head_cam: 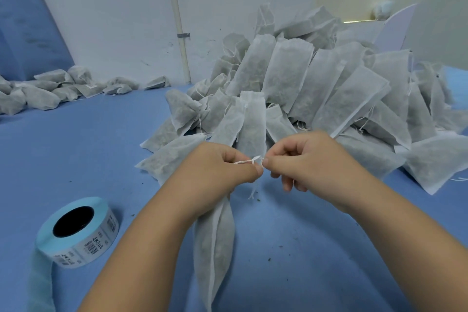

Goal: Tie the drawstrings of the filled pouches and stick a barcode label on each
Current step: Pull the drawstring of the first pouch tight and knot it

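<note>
Seemingly early: left hand (222, 167) and right hand (304, 159) pinch the drawstring (249, 161) of one pouch (214, 248) mid-knot; pile (329, 78) at the surface's far edge likely untied.

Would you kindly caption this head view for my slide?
The left hand and right hand pinch the drawstring of a filled pouch; label roll beside, pouch pile behind.

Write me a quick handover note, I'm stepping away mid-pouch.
Left hand: pinches one end of the string.
Right hand: pinches the other end; knot half made.
Pouch: lies under the left wrist, no label visible on it.
Label roll: on the table, left of the arms.
Done: small heap far left, seemingly tied; one shows a label.
Left: finish this knot, label it, then work through the big pile behind the hands.
</note>
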Action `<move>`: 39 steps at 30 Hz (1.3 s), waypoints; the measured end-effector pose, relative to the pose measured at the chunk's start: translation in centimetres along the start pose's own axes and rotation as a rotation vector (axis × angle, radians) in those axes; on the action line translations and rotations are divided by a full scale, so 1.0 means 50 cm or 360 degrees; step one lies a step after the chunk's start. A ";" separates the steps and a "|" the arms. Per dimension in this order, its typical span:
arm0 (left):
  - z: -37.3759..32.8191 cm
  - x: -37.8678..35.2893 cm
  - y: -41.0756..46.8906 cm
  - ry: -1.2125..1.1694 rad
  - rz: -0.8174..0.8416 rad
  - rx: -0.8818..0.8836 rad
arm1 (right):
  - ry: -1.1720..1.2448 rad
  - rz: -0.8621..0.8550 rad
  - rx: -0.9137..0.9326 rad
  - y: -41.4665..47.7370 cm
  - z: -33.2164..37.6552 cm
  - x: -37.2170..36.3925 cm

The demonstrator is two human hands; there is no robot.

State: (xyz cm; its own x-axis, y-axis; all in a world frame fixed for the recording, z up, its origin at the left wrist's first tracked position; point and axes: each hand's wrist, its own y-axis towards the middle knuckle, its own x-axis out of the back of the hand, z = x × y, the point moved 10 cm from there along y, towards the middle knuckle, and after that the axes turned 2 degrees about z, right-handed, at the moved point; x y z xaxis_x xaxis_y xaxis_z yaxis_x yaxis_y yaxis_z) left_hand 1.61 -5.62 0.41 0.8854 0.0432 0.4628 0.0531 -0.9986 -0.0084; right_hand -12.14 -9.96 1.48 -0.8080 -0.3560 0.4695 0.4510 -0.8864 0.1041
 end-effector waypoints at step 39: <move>0.078 0.012 0.011 0.0219 0.0101 0.0338 | 0.0532 -0.0239 0.0090 -0.021 -0.049 0.075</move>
State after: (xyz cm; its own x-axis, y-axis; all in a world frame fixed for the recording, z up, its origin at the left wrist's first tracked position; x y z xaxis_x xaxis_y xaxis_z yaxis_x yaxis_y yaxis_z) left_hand 3.97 -6.03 -2.77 0.8198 -0.0385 0.5713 0.1080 -0.9694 -0.2203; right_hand -16.59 -11.08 1.00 -0.9417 -0.3085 0.1340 0.3308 -0.9217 0.2028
